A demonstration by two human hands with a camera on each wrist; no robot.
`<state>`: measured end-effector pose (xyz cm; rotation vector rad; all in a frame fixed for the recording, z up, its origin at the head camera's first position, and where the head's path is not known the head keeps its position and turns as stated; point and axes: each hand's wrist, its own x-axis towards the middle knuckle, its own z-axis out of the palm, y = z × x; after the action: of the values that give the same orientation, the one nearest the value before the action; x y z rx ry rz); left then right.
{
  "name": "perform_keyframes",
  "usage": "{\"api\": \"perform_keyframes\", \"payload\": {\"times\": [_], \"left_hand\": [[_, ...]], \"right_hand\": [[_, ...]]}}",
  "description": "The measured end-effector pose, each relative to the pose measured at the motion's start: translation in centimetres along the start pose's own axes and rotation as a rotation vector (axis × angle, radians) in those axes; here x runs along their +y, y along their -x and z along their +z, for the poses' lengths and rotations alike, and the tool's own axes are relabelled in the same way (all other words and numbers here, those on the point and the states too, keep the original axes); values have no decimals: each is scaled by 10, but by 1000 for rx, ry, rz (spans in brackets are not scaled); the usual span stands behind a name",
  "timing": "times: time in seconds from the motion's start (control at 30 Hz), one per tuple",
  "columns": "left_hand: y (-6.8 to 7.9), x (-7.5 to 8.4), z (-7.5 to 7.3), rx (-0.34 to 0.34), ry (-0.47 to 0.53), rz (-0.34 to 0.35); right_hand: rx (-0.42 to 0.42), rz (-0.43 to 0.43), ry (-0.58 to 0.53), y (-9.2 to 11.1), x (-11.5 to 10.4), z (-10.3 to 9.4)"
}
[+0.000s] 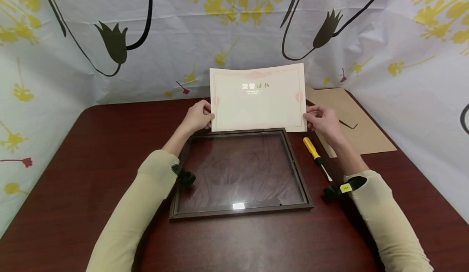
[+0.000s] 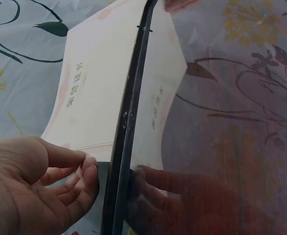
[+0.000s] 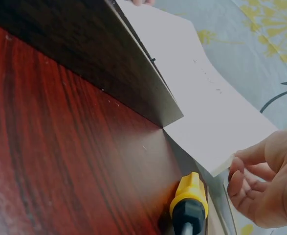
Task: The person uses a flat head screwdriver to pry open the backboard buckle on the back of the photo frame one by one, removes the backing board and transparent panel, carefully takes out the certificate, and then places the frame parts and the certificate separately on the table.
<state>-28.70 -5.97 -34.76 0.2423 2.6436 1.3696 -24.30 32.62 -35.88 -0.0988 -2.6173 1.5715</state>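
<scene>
A cream certificate (image 1: 256, 105) with a pink border and shiny characters is held upright behind a dark picture frame (image 1: 242, 214). My left hand (image 1: 198, 116) pinches its left edge between thumb and fingers. On the opposite side, my right hand (image 1: 324, 121) pinches the right edge low down. The frame lies flat on the table, its glass or clear pane reflecting the light. In the left wrist view, the certificate (image 2: 97, 73) bends slightly, and its reflection shows in the pane. From the right wrist, the certificate's lower corner (image 3: 214, 164) sticks out past the frame's corner.
A yellow-handled screwdriver (image 1: 311, 148) lies just right of the frame. Behind my right hand is a brown backing board (image 1: 360, 121) with a small bent dark piece (image 1: 349, 124) on it. The dark red table (image 1: 73, 182) meets a patterned cloth (image 1: 165, 68) at the back.
</scene>
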Motion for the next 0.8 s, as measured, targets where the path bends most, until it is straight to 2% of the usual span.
{"api": "perform_keyframes", "payload": {"times": [0.3, 0.8], "left_hand": [[-1, -3, 4, -55, -115, -72], [3, -3, 7, -116, -172, -82]], "right_hand": [[-65, 64, 53, -1, 6, -2], [-118, 117, 148, 1, 11, -4]]}}
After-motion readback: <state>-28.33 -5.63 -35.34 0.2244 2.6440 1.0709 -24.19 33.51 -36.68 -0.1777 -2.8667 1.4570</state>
